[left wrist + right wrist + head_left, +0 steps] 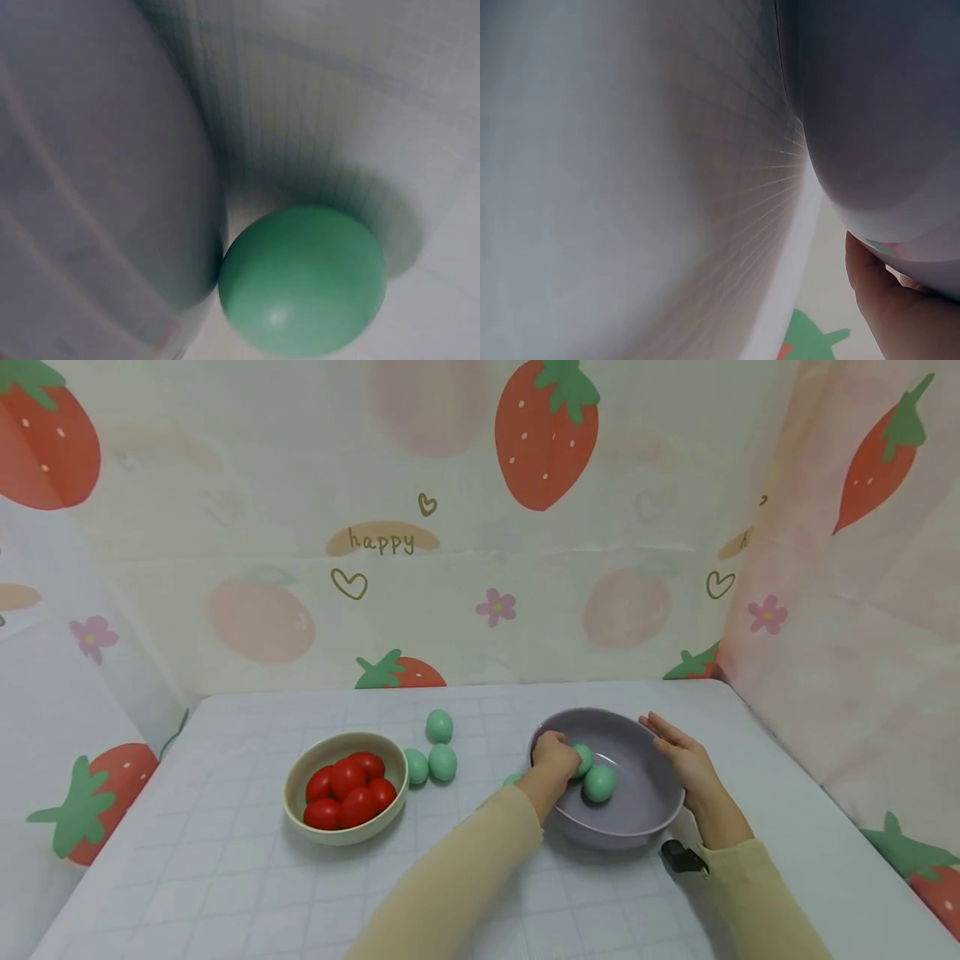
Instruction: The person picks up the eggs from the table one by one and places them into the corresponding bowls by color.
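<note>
A grey-purple bowl (645, 806) stands on the right of the table with green eggs in it. My left hand (553, 753) reaches over its left side, fingers curled down against one green egg (582, 761), which the hand partly hides. A second green egg (599, 783) lies beside it on the bowl's bottom. My right hand (690, 768) rests against the bowl's right rim, its fingers fairly straight. In the left wrist view, another green egg (304, 281) sits on the table by the bowl's outer wall. The right wrist view shows fingers (877, 289) touching the bowl's outside.
A cream bowl (292, 814) of several red eggs (348, 777) stands on the left. Close to its right lie three green eggs (442, 762). A small black object (681, 857) is by my right wrist. A strawberry-print cloth (465, 560) hangs behind the table.
</note>
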Motion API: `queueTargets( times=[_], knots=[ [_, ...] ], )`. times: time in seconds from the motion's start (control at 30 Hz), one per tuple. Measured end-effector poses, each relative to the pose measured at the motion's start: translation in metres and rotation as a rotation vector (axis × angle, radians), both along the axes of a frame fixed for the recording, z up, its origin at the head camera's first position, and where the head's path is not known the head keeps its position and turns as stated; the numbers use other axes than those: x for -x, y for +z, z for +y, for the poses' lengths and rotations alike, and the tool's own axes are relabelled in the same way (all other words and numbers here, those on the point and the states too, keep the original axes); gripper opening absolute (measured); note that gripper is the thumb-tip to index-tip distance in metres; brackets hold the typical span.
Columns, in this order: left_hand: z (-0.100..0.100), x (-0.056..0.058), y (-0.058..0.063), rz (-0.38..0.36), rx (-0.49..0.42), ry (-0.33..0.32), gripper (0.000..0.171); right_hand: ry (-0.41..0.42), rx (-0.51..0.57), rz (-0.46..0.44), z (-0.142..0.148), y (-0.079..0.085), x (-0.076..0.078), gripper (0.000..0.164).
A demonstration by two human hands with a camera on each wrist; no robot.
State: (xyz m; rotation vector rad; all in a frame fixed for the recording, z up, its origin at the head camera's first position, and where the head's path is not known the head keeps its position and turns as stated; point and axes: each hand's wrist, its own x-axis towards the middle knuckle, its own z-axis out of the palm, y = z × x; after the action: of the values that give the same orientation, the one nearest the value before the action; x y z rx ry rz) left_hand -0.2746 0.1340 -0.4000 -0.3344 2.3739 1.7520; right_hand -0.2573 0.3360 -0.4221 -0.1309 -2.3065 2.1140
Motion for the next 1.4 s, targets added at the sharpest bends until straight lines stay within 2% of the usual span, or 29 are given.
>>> queueTargets(
  times=[0.1, 0.2, 0.37, 0.53, 0.7, 0.8, 0.87, 1.03, 1.27, 1.4],
  knots=[
    [-0.007, -0.003, 0.006, 0.014, -0.081, -0.028, 0.047, -0.003, -0.004, -0.013, -0.001, 0.0, 0.0, 0.051],
    [-0.018, -0.006, 0.011, 0.032, -0.158, -0.085, 0.046, -0.002, -0.011, -0.014, -0.001, 0.001, 0.001, 0.052],
    [-0.041, -0.007, 0.015, 0.114, -0.186, -0.186, 0.04, -0.002, -0.003, -0.006, -0.002, 0.002, 0.002, 0.052],
    [-0.064, -0.009, 0.019, 0.179, -0.232, -0.206, 0.037, 0.001, -0.005, 0.007, -0.002, 0.002, 0.002, 0.052],
    [-0.082, -0.011, 0.016, 0.258, -0.226, -0.205, 0.036, -0.006, 0.012, 0.014, -0.001, 0.001, 0.001, 0.052],
    [-0.092, -0.012, 0.011, 0.256, -0.191, -0.213, 0.038, -0.007, 0.006, 0.011, -0.001, 0.001, 0.0, 0.052],
    [-0.097, -0.014, 0.008, 0.23, -0.165, -0.221, 0.041, -0.008, -0.001, 0.009, -0.001, 0.001, 0.0, 0.052],
    [-0.108, -0.016, -0.002, 0.183, -0.111, -0.277, 0.054, -0.004, 0.01, 0.016, -0.001, -0.001, 0.0, 0.052],
    [-0.116, -0.016, -0.015, 0.178, -0.06, -0.326, 0.062, 0.003, 0.017, 0.02, -0.001, -0.001, 0.0, 0.052],
    [-0.12, -0.015, -0.021, 0.109, -0.059, -0.354, 0.065, 0.004, 0.02, 0.018, -0.001, 0.0, 0.0, 0.051]
  ],
)
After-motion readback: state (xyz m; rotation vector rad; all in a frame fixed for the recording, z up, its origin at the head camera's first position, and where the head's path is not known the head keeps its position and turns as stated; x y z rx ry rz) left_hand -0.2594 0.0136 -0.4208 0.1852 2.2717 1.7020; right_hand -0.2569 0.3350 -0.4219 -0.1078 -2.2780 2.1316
